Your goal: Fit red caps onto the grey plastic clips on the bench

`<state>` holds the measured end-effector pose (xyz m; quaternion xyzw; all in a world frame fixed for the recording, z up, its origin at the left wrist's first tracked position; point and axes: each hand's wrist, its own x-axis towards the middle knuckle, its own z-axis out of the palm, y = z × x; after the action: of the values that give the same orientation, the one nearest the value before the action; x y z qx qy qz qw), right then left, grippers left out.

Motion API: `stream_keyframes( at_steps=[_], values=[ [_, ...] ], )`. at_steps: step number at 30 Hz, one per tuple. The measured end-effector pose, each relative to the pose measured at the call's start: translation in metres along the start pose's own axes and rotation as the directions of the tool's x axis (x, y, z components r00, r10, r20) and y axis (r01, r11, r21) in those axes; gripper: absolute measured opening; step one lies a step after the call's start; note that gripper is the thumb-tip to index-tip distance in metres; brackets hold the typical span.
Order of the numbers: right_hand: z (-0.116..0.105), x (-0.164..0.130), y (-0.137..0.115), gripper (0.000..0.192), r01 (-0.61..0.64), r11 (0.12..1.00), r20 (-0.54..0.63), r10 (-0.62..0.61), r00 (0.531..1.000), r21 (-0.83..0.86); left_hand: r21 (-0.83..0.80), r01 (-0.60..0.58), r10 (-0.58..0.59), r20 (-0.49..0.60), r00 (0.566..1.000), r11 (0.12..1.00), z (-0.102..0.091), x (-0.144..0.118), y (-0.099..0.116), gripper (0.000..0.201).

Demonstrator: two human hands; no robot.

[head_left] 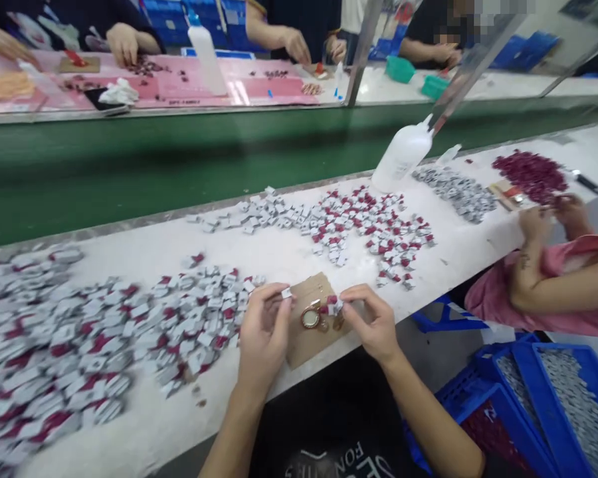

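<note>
Near the lower middle of the frame, the left hand (262, 328) has thumb and fingertips pinched on a small grey piece (286, 292), while just to its right the right hand (373, 325) has thumb and forefinger closed on a red-and-grey piece (333, 305). Both look like light, stiff plastic, probably sturdy but small enough to twist or slip if held by a corner; opposite flat sides should give the surest hold. The grey one seems blocky and matte; finer detail is too small to tell. Between the hands lies a flat brown board (299, 348), probably cardboard, bearing a round dish (309, 318) with a brownish rim. A heap of angular parts (90, 345) fills the lower left on the smooth white table (124, 255); above centre-right stands a white plastic bottle (402, 158) with a narrow nozzle.
</note>
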<state>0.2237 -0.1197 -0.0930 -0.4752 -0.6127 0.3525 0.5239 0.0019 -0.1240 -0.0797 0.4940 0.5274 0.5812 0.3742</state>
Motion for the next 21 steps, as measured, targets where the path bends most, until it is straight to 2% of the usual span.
stream_keyframes(
  at_steps=[4,8,14,21],
  values=[
    [-0.002,-0.003,0.001,0.019,0.058,0.998,0.047,-0.058,0.997,0.015,0.058,-0.110,0.108,0.039,0.993,0.992,-0.001,-0.012,-0.007,0.020],
    [0.000,-0.002,-0.012,0.030,0.141,0.990,0.132,-0.137,0.982,-0.027,0.069,-0.138,0.135,0.053,0.989,0.988,-0.003,-0.015,-0.005,0.026],
    [0.006,0.001,-0.024,0.029,0.211,0.971,0.235,-0.181,0.955,-0.111,-0.048,-0.044,0.046,0.044,0.998,0.998,0.001,-0.009,0.004,0.020],
    [0.005,0.004,-0.027,0.028,0.194,0.972,0.236,-0.160,0.959,-0.130,-0.138,0.042,-0.032,0.078,0.996,0.989,0.004,-0.003,0.012,0.018]
  ],
)
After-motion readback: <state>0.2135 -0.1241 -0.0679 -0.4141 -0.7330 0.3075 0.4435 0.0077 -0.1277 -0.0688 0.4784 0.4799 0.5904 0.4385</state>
